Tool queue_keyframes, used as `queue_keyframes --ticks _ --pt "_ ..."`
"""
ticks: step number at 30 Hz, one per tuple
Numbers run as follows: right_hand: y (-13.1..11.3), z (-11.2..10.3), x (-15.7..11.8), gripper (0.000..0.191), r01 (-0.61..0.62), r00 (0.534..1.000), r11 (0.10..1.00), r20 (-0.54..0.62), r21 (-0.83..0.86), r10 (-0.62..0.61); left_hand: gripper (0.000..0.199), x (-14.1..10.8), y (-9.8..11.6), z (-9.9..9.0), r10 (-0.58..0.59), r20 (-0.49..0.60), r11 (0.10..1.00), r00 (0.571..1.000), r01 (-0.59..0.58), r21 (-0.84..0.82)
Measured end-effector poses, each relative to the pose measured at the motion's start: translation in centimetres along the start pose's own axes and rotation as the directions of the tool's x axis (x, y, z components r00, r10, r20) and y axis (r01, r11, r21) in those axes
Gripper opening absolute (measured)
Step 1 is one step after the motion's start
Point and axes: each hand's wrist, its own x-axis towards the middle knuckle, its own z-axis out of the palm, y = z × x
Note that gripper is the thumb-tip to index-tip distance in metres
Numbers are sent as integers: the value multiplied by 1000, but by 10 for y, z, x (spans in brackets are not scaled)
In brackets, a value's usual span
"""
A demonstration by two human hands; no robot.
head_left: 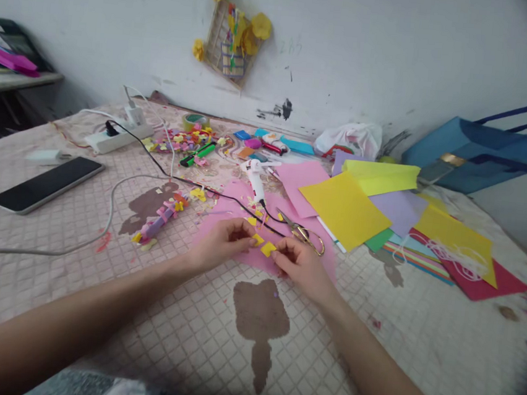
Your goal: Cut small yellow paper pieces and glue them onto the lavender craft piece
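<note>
My left hand point(226, 240) pinches a small yellow paper piece point(258, 240) between thumb and fingertips. A second yellow paper piece point(268, 249) is gripped by my right hand point(297, 261), close beside the first. Both hands hover over or rest on a pink sheet point(230, 197); I cannot tell which. Just beyond my right hand lie scissors point(304, 232) with gold handles. A white hot glue gun point(256, 181) lies farther back on the sheet, its black cord running past the scissors. Small yellow scraps point(252, 220) are scattered in front of my fingers.
Coloured paper sheets point(346, 211) spread to the right, near a blue bag point(477, 156). At left are a phone point(48, 184), a power strip point(117, 138) and a grey cable point(113, 201). A decorated paper strip point(158, 221) lies left of my hands; a green cutter point(197, 154) is behind.
</note>
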Motion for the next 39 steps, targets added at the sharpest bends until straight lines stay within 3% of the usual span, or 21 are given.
queue_keyframes --ticks 2,4,7,9,11,14,19,22,28,39 --pt "0 -2 1 12 67 987 995 -138 -78 -77 11 0 1 -1 96 -13 995 995 -95 35" --pt "-2 -2 -1 15 75 982 997 -174 -27 -79 8 -1 4 -1 218 5 975 976 -218 50" --pt "-7 2 -6 27 -125 991 948 84 292 105 6 -5 9 0 378 52 917 924 -382 113" --pt "-9 5 -8 29 -286 948 842 261 457 181 6 -8 12 1 436 89 878 896 -445 180" --pt "-10 6 -9 25 -363 920 761 336 537 201 7 -10 15 2 458 125 850 880 -475 225" --pt "-10 7 -9 21 -318 939 766 297 558 174 9 -10 14 3 437 118 858 892 -453 241" --pt "-9 7 -9 21 -119 993 876 79 468 92 17 -9 8 7 291 71 948 954 -298 111" --pt "-8 8 -9 21 -81 997 904 23 419 78 14 -11 10 8 299 83 939 950 -309 151" --pt "-10 12 -11 22 -67 998 917 34 394 59 7 -11 11 7 410 130 853 903 -430 295" --pt "-8 10 -11 17 -24 1000 936 12 351 21 8 -10 7 8 257 87 962 963 -263 68"
